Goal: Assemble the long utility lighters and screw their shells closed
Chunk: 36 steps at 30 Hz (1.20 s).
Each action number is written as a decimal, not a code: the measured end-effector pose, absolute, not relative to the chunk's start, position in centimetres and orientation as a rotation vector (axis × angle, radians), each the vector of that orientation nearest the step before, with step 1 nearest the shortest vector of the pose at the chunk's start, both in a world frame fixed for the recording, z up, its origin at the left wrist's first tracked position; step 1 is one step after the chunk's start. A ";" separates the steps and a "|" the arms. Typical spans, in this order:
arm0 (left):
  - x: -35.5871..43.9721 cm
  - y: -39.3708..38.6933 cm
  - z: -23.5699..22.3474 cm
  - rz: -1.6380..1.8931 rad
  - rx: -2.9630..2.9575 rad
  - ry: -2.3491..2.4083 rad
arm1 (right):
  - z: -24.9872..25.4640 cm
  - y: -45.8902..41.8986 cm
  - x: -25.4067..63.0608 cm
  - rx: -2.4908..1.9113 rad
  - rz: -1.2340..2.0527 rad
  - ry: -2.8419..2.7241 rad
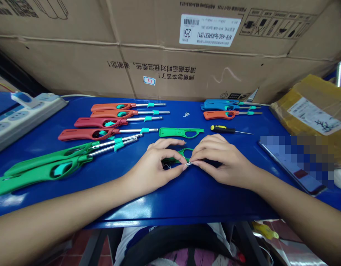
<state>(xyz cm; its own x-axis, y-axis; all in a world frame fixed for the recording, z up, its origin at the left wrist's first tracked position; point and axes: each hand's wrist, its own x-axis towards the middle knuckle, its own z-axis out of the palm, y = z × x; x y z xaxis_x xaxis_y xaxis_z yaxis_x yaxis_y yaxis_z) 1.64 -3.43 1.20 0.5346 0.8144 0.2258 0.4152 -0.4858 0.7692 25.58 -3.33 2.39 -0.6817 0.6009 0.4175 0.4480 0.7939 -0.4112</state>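
Observation:
My left hand and my right hand meet fingertip to fingertip above the blue table. Between them they pinch a short thin white wire, thumb against index finger on each side. Behind the fingers lies a green lighter handle, mostly covered by my left hand, with a loop of pale wire beside it. Just beyond my hands, a green handle half rests lengthwise. A yellow-and-black screwdriver lies past my right hand, its shaft pointing right.
Several orange, red and green long lighters lie at left. Blue lighters and an orange one are at back right. A power strip, phone and taped box flank the table; a large carton stands behind.

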 end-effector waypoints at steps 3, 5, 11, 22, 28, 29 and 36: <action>1.7 -3.5 1.1 0.794 2.083 0.983 | 2.6 -3.4 25.7 -0.787 0.309 -2.474; 1.8 -3.6 1.1 0.798 2.064 0.978 | 2.7 -3.4 25.7 -0.773 0.246 -2.499; 1.8 -3.5 1.1 0.803 2.021 0.975 | 2.7 -3.3 25.9 -0.681 0.098 -2.527; 1.8 -3.6 1.2 0.815 2.055 0.971 | 3.0 -3.5 26.2 -0.648 0.031 -2.544; 1.7 -3.7 1.1 0.772 2.094 0.983 | 2.6 -3.5 25.8 -0.722 0.166 -2.524; 1.7 -3.7 1.1 0.763 2.105 0.986 | 2.5 -3.5 25.7 -0.754 0.212 -2.516; 1.6 -3.9 1.6 0.708 2.267 1.018 | 2.2 -3.6 25.3 -0.822 0.460 -2.445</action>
<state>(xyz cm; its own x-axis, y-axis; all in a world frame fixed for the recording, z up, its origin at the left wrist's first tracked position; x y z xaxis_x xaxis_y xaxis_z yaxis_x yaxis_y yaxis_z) 1.64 -3.93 1.56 0.5743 0.7840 0.2358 0.4939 -0.5615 0.6639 25.32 -3.58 2.20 -0.6836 0.6338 0.3620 0.4590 0.7589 -0.4620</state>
